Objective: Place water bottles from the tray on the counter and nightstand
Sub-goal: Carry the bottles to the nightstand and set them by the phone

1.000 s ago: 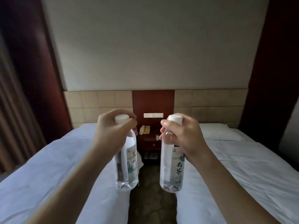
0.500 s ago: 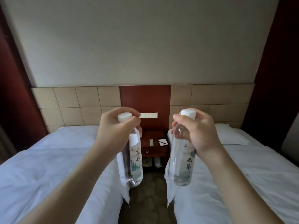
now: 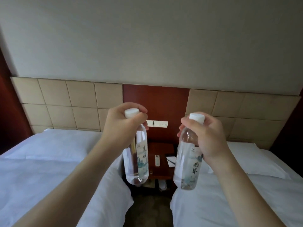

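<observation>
I hold two clear water bottles with white caps and painted labels, both hanging upright in the air. My left hand [image 3: 120, 126] grips the neck of the left bottle [image 3: 136, 158]. My right hand [image 3: 207, 136] grips the neck of the right bottle [image 3: 187, 166]. Between and beyond the bottles stands the dark red nightstand [image 3: 161, 149], set against the wall between two beds. Both bottles hang nearer to me than the nightstand, at about the level of its top. The tray and the counter are out of view.
A white remote [image 3: 157, 160] and a notepad with a pen [image 3: 170, 161] lie on the nightstand. White beds flank it on the left [image 3: 49, 161] and right [image 3: 246, 185], leaving a narrow floor aisle [image 3: 150, 210]. A switch panel [image 3: 157, 124] sits on the wall above.
The view has closed in on the nightstand between the beds, which now looks larger. Both hands still carry the bottles out in front, a little farther apart.
</observation>
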`<state>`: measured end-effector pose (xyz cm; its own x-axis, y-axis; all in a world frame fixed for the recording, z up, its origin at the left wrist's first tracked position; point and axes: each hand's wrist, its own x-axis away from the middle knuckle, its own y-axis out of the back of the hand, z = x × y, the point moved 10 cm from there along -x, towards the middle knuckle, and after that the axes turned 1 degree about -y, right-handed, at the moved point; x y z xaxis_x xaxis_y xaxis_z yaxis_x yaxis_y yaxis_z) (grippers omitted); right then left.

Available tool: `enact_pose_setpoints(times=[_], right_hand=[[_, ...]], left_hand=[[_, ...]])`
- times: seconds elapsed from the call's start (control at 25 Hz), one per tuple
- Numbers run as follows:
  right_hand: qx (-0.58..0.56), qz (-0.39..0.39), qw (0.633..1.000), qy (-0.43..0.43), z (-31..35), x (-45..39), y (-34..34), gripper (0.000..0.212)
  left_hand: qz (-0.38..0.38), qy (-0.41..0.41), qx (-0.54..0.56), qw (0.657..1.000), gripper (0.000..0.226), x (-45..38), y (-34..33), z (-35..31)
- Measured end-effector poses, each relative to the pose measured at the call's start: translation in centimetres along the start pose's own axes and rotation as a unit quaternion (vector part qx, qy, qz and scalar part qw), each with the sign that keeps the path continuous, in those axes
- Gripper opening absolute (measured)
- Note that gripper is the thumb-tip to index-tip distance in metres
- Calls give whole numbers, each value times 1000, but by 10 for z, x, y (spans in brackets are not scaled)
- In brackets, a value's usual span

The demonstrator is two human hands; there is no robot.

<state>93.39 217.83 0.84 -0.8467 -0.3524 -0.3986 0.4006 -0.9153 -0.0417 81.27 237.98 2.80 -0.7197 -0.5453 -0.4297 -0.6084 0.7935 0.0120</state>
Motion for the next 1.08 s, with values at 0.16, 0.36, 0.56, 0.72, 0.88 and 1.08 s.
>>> enact_pose_setpoints(times=[0.16, 0.36, 0.56, 0.72, 0.88, 1.08], right_hand=[[28, -16, 999, -15, -64, -116, -19, 15], [8, -48, 999, -19, -130, -233, -18, 14], [10, -62, 998, -20, -216, -340, -6, 13], [24, -32, 998, -45, -327, -429, -5, 9], [38, -9, 999, -27, -461, -485, -13, 10], [50, -13, 999, 6, -657, -507, -4, 9]], left_hand=[[39, 4, -11, 999, 22, -127, -26, 64], [78, 12, -19, 997, 20, -253, -67, 134], [80, 7, -28, 996, 18, -352, -111, 221], [88, 38, -43, 994, 13, -418, -149, 334], [100, 56, -59, 992, 19, -457, -178, 484], [102, 40, -34, 993, 24, -468, -212, 693]])
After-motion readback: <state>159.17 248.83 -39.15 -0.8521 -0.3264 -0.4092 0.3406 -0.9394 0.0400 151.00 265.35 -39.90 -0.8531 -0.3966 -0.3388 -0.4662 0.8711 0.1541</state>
